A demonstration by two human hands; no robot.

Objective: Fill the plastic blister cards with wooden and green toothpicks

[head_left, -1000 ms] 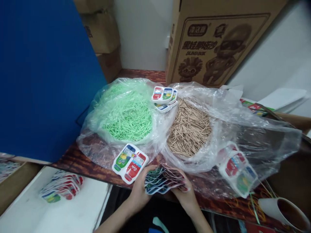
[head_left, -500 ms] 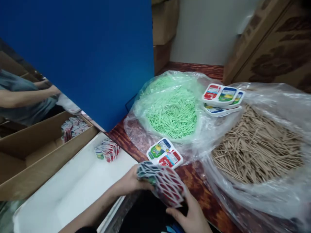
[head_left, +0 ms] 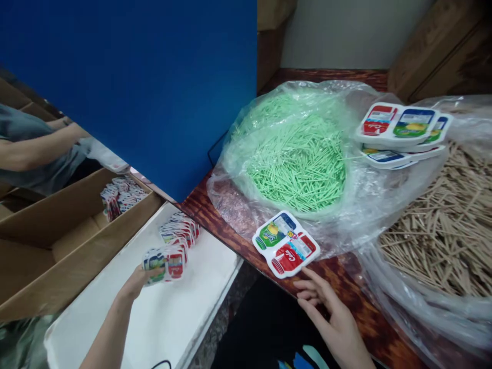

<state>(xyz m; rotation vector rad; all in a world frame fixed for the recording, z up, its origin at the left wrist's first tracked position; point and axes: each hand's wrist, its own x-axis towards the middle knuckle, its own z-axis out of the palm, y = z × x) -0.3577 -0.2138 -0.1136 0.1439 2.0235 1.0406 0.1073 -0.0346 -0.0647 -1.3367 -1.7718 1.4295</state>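
Observation:
My left hand [head_left: 134, 282] grips a stack of flat, white-edged printed packs [head_left: 173, 265] with red and green drink labels. It holds them over the white foam-like surface [head_left: 115, 323], right by a leaning row of similar packs [head_left: 183, 225]; whether they touch is unclear. My right hand [head_left: 332, 312] is empty, fingers apart and slightly curled. Its fingertips are at the lower edge of a printed double pack [head_left: 286, 245], one green lemon half and one red "Cola" half, lying at the wooden table's edge.
Clear bags hold green sticks [head_left: 300, 164] and brown sticks [head_left: 442, 225]. More printed packs [head_left: 403, 130] lie stacked between them. A blue panel [head_left: 134, 92] stands at left. Beyond the white surface is a cardboard box [head_left: 77, 256] with packs inside; another person's arm [head_left: 46, 148] is behind it.
Both hands held the stack in front of my body; now the left has carried it leftward to the row on the white surface. My right hand has let go and moved toward the double pack.

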